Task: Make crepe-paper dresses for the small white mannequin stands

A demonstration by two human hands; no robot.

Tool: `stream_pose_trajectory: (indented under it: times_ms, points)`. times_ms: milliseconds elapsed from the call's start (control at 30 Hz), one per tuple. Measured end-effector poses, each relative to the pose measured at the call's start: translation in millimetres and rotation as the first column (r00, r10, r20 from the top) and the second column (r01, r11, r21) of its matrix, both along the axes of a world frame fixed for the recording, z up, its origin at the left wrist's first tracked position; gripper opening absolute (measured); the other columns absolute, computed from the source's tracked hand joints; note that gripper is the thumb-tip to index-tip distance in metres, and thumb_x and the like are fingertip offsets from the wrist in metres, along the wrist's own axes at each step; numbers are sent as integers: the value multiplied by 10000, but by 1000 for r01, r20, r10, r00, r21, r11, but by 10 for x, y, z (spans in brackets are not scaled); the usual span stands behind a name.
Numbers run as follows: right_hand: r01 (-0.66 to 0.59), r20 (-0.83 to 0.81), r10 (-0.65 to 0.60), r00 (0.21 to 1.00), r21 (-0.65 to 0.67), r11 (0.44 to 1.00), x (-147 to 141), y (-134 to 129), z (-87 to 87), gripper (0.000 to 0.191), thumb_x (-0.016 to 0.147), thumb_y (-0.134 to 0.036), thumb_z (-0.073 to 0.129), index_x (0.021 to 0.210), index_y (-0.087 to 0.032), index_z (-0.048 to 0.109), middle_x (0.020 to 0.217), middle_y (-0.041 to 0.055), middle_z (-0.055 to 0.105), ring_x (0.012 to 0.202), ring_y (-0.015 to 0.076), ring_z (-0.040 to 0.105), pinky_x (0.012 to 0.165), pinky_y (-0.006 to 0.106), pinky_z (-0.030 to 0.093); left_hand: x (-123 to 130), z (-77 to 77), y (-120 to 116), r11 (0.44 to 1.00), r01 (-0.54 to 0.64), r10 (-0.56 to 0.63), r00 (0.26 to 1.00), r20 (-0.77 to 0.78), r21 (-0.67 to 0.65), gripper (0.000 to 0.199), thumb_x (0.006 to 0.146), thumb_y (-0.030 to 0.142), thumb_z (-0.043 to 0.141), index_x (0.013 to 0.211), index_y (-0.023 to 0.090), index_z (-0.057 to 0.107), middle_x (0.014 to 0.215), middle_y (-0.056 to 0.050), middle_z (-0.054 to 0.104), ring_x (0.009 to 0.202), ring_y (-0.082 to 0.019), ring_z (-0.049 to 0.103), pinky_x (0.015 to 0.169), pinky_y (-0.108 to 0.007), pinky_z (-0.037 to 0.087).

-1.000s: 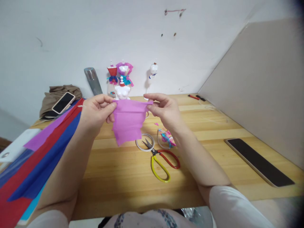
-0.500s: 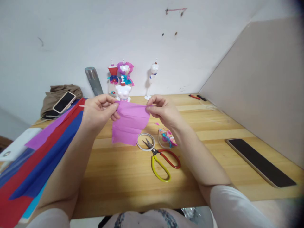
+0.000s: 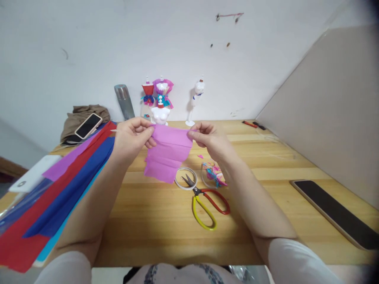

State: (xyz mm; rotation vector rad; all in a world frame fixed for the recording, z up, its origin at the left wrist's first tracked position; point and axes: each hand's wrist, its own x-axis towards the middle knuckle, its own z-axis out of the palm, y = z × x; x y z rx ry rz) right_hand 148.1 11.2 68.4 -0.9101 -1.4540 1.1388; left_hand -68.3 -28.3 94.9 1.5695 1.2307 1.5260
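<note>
A creased sheet of purple crepe paper [image 3: 167, 152] hangs above the wooden table [image 3: 154, 221], held by its top edge. My left hand [image 3: 132, 136] pinches the top left corner, and my right hand [image 3: 209, 138] pinches the top right corner. A thin white stick pokes out from behind my left hand. Below the paper lie scissors [image 3: 204, 201] with one red and one yellow handle, their blades over a white tape ring [image 3: 185, 182].
Long red, blue and purple paper sheets [image 3: 59, 189] lie at the left. Small white dress forms [image 3: 160, 104] with paper dresses stand by the wall beside a grey bottle [image 3: 124, 101]. A phone [image 3: 337, 213] lies right, another [image 3: 88, 125] on a brown cloth. Paper scraps [image 3: 215, 174] sit near the scissors.
My hands came closer together, so the paper's top edge is shorter and the sheet hangs less far down. The view shifted a little to the left.
</note>
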Motion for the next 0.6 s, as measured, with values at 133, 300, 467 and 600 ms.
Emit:
stream_pose_trajectory:
  times_ms: [133,300,467,600]
  points:
    - [47,12,-48,999,71,996,-8,6,-22,132,637,-262,721,653,-215,600,534,-44,552,482,86,418,464,246,303,21,-14,3,999,-34,33,999,-16,-41,43,714,187,681,726,159,650,415,48,559,335,-91,500,358,-183,386]
    - [32,-3,-32,999,77,997,-21,36,-52,93,658,-232,705,684,-220,616,568,-46,570,473,84,421,460,248,326,7,-43,56,995,-100,99,994,-38,-14,21,690,171,681,671,174,672,437,54,534,362,-67,424,368,-189,337]
    - [57,1,-58,998,79,995,-3,36,-32,89,653,-231,713,642,-209,627,529,-48,532,465,78,399,451,247,276,-18,-47,65,992,-125,126,991,-37,33,21,654,175,714,652,180,694,465,53,556,375,-44,378,362,-179,279]
    - [56,-33,-54,998,37,998,0,5,5,129,660,-239,712,628,-215,589,400,-99,357,385,58,255,421,245,160,1,-27,24,997,-43,45,999,25,-69,80,658,224,730,680,174,671,404,57,527,321,-63,405,331,-184,279]
